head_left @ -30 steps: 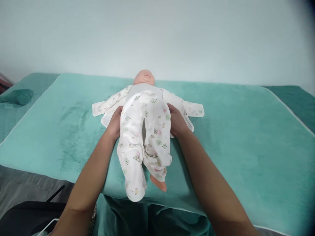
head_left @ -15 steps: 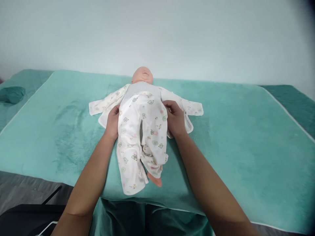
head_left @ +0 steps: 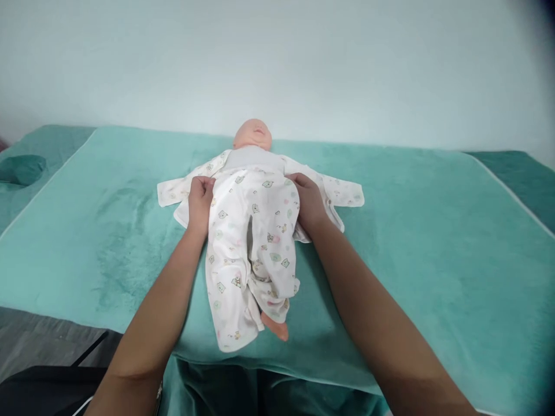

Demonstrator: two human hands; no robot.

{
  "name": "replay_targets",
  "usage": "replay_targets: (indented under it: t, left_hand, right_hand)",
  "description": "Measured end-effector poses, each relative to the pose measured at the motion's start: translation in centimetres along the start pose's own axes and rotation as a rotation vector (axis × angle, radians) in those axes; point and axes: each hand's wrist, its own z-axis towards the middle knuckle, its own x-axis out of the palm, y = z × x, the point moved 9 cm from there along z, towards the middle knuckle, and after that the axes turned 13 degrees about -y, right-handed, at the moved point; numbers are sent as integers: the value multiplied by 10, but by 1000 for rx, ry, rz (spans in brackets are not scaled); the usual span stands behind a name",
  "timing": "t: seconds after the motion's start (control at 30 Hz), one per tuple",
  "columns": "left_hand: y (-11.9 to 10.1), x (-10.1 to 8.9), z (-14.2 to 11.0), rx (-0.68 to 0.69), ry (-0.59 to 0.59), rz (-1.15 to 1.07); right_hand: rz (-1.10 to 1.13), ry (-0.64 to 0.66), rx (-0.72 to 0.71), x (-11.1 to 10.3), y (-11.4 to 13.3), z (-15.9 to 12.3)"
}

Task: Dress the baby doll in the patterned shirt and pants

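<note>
A baby doll [head_left: 252, 134] lies on its back with its head toward the wall. Patterned white baby pants [head_left: 243, 231] cover its legs and reach up over the waist; one bare foot [head_left: 275, 328] pokes out of the right leg opening. Under and around the torso is an open matching jacket [head_left: 344, 190], sleeves spread to both sides. My left hand [head_left: 200, 202] is closed on the pants' waistband at the left side. On the right side, my right hand [head_left: 309, 202] grips the waistband too, its fingertips partly hidden by the cloth.
A green plush cover [head_left: 425, 248] spreads over the table, up against a pale wall [head_left: 277, 63]. Folded green cloth [head_left: 21, 169] lies at the far left. A black object [head_left: 43, 390] is at the lower left, beside the grey floor.
Both hands have shifted slightly up toward the doll's chest along the sides of the pants, and the right side of the waistband bulges outward more. The view has tilted a little.
</note>
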Motion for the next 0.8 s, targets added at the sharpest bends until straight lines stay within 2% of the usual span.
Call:
replay_targets:
  t: [0.1, 0.17, 0.27, 0.33, 0.4, 0.53, 0.67, 0.8]
  left_hand:
    - [-22, 12, 11, 209, 126, 74]
    - [-38, 20, 13, 327, 247, 77]
    - [-44, 27, 12, 341, 443, 60]
    - [-43, 28, 12, 301, 511, 51]
    - [-43, 27, 14, 280, 500, 45]
    - [-43, 31, 29, 272, 354, 126]
    - [-44, 42, 52, 314, 211, 114]
    - [-30, 49, 59, 238, 163, 65]
  right_hand:
    - [-44, -35, -220, -1, 16, -6]
    - [-64, 14, -351, 4, 31, -5]
    - [-157, 179, -510, 21, 52, 7]
    - [-241, 278, -560, 33, 59, 16]
    - [-271, 313, -573, 39, 63, 22]
    - [-215, 333, -578, 44, 68, 17]
    - [-229, 387, -479, 54, 64, 11]
    - [-255, 424, -398, 56, 62, 10]
